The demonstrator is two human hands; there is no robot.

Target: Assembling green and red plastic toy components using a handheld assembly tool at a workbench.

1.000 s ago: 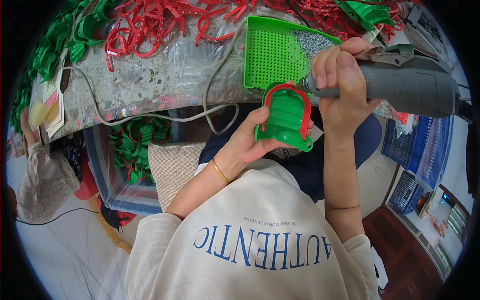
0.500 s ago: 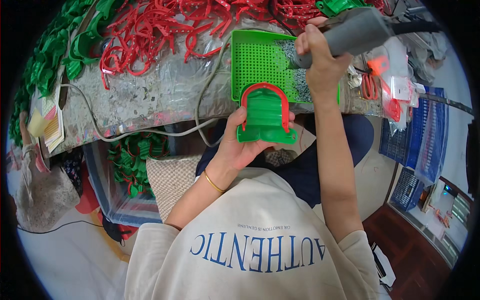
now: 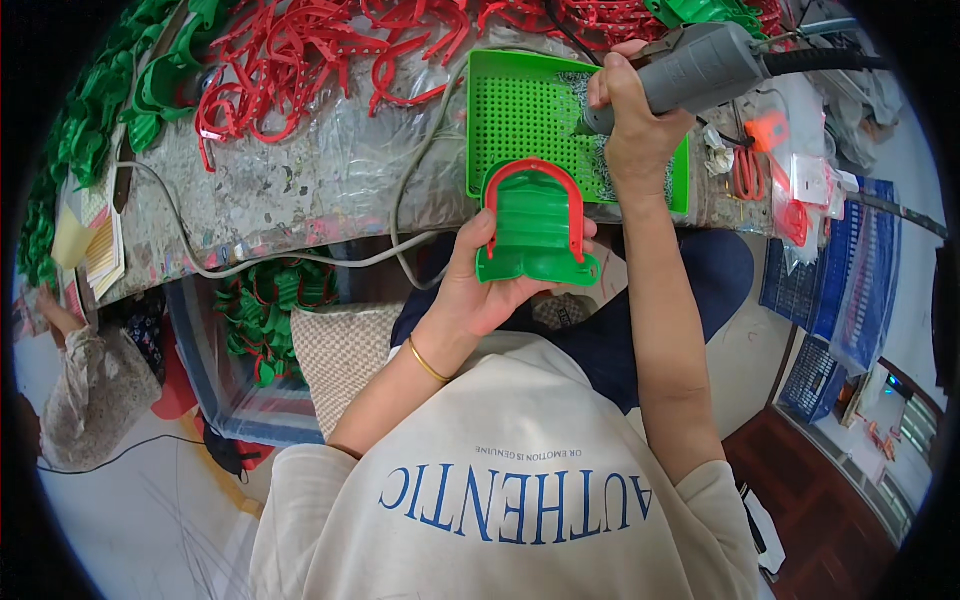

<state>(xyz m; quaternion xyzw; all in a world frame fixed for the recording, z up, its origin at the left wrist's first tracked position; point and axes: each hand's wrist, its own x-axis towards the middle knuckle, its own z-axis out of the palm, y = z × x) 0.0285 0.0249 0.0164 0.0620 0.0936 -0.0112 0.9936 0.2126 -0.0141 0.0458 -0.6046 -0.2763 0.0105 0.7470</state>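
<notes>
My left hand (image 3: 475, 265) grips a curved green plastic part (image 3: 530, 220) from below, thumb along its left side. A red U-shaped strip (image 3: 537, 166) lies around the green part's rim. My right hand (image 3: 640, 130) is closed around a grey electric screwdriver (image 3: 700, 72), tilted with its front end down toward the tray. Under that end stands a green perforated tray (image 3: 515, 105) with many small metal screws (image 3: 603, 165) at its right side. The screwdriver's tip is mostly hidden, so I cannot tell if it holds a screw.
Loose red strips (image 3: 300, 60) cover the table's back; green parts (image 3: 70, 150) pile at the left. A grey cable (image 3: 345, 267) crosses the front edge. Below stands a bin (image 3: 210, 385) of green-and-red parts. Red-handled scissors (image 3: 748, 175) lie right of the tray. Another person's sleeve (image 3: 90, 380) shows left.
The screwdriver has tilted and shifted slightly left over the tray with my right hand. The part in my left hand has barely moved. The other person's arm at the left has moved.
</notes>
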